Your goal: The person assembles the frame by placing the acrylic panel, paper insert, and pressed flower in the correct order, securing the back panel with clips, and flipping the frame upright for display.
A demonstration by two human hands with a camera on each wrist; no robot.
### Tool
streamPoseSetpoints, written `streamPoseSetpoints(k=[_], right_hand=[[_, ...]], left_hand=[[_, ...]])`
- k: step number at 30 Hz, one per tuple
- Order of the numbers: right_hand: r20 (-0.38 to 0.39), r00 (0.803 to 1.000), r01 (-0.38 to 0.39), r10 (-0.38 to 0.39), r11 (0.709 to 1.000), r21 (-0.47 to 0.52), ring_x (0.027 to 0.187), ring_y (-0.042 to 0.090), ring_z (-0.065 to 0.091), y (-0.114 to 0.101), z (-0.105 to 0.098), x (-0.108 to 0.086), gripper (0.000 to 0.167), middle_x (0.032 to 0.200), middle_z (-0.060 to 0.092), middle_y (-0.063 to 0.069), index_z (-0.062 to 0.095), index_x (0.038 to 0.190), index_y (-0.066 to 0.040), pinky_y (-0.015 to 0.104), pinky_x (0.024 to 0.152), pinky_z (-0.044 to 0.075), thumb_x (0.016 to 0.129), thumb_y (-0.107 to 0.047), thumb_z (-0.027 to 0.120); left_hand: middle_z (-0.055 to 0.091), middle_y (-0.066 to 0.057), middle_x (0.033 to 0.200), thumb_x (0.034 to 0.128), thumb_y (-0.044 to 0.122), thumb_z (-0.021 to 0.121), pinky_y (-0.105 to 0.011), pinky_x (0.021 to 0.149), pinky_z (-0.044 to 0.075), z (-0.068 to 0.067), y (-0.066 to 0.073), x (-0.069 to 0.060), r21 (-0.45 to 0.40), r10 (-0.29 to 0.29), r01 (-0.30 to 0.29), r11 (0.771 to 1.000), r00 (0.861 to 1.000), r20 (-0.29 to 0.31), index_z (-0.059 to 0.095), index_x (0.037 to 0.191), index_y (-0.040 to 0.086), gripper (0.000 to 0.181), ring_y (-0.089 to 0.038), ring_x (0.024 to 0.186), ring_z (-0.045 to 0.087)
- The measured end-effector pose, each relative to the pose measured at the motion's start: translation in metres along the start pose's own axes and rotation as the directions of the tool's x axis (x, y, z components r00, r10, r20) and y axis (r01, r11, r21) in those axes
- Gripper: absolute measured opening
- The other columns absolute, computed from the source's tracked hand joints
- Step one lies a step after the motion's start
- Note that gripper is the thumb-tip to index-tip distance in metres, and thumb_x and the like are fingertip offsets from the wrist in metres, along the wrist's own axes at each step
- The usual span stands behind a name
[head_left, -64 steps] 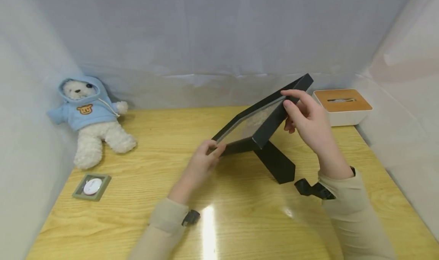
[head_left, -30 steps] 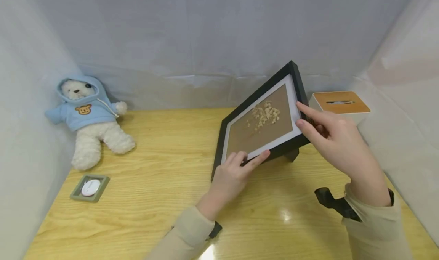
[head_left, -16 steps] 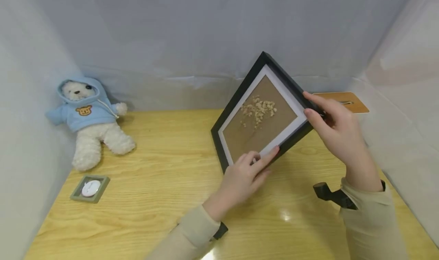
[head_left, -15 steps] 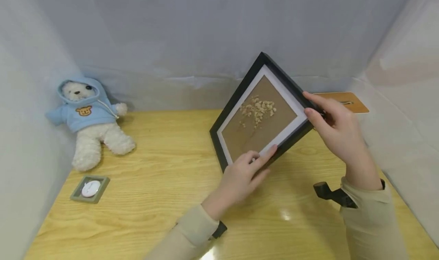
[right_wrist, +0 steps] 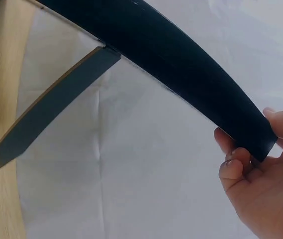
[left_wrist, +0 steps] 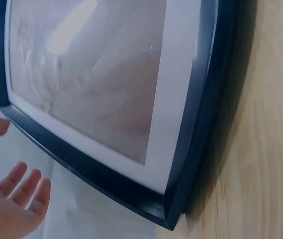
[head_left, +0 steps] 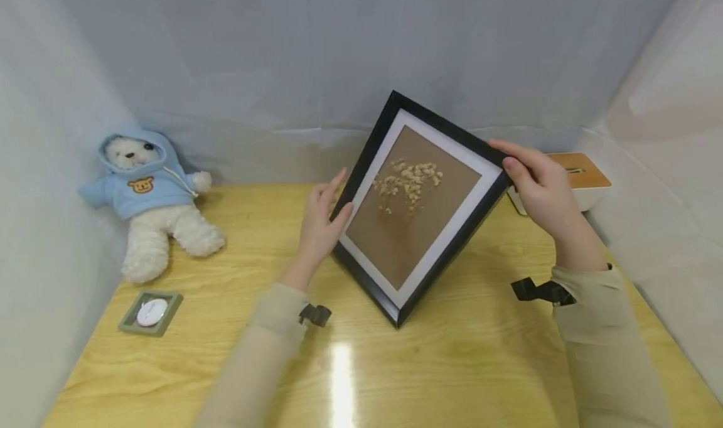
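A black picture frame (head_left: 418,114) with a white mat and dried pale blossoms on brown backing is tilted like a diamond, its lowest corner at the table. My right hand (head_left: 545,189) pinches its right corner, thumb in front and fingers curled behind. In the right wrist view the folded-out stand (right_wrist: 51,99) juts from the back of the frame. By the left edge is my left hand (head_left: 321,221), thumb and fingers spread. The left wrist view shows those fingers (left_wrist: 27,186) apart from the frame, with a gap between.
A plush bear (head_left: 160,196) in a blue hoodie leans at the left wall. In front of it lies a small green-framed case (head_left: 169,309) with a white disc. Behind my right hand stands a white box (head_left: 593,197) with an orange-brown lid.
The frame has turned from nearly edge-on to face me, its lowest corner swinging to the front. My left hand has let go of the lower edge and moved left and up; the right keeps its corner.
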State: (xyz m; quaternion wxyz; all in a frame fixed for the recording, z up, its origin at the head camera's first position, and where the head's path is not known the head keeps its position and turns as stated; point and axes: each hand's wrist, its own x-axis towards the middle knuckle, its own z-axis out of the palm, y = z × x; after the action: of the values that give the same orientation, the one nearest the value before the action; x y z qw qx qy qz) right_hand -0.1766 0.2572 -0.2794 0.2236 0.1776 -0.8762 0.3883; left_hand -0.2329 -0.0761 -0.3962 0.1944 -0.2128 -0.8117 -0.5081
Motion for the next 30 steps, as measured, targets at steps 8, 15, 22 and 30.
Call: streamPoseSetpoints(k=[8,15,22,30], right_hand=[[0.063,0.998,0.006,-0.009,0.998,0.056,0.041,0.014,0.030,0.001,0.010,0.018,0.036,0.076,0.046,0.010,0.056,0.136,-0.017,0.026,0.059,0.034,0.102,-0.016,0.043],[0.077,0.997,0.003,-0.011,0.995,0.098,0.069,0.012,0.041,0.003,0.018,0.024,0.036,0.131,0.056,0.004,0.056,0.136,-0.017,0.025,0.072,0.033,0.103,-0.018,0.041],[0.027,0.999,0.021,-0.025,0.991,0.135,0.063,0.011,0.042,0.013,0.024,0.021,0.037,0.101,0.057,-0.002,0.053,0.138,-0.016,0.023,0.064,0.037,0.102,-0.015,0.044],[0.037,0.999,-0.013,0.007,0.986,0.167,0.079,0.009,0.053,0.020,0.036,0.011,0.058,0.110,0.054,0.011,0.028,0.152,-0.020,0.018,0.069,0.045,0.099,-0.009,0.049]], left_hand=[[0.037,-0.016,0.143,0.0951,0.013,0.059,-0.051,0.098,0.037,-0.011,-0.025,0.008,-0.124,-0.041,0.051,0.991,0.996,0.085,0.033,0.150,0.013,0.060,-0.035,0.122,0.040],[0.024,-0.010,0.156,0.1001,0.007,0.046,-0.050,0.110,0.022,-0.012,-0.031,0.005,-0.259,-0.075,0.098,0.961,0.992,0.098,0.024,0.151,0.007,0.055,-0.033,0.138,0.025],[0.038,-0.013,0.145,0.1000,0.005,0.046,-0.031,0.095,0.039,-0.011,-0.027,-0.006,-0.432,-0.174,0.174,0.885,0.984,0.038,0.028,0.150,0.011,0.053,-0.020,0.115,0.045],[0.054,-0.007,0.109,0.0981,0.009,0.052,-0.026,0.082,0.045,-0.004,-0.029,-0.015,-0.497,-0.222,0.132,0.858,0.967,-0.126,0.040,0.146,0.015,0.049,-0.014,0.094,0.052]])
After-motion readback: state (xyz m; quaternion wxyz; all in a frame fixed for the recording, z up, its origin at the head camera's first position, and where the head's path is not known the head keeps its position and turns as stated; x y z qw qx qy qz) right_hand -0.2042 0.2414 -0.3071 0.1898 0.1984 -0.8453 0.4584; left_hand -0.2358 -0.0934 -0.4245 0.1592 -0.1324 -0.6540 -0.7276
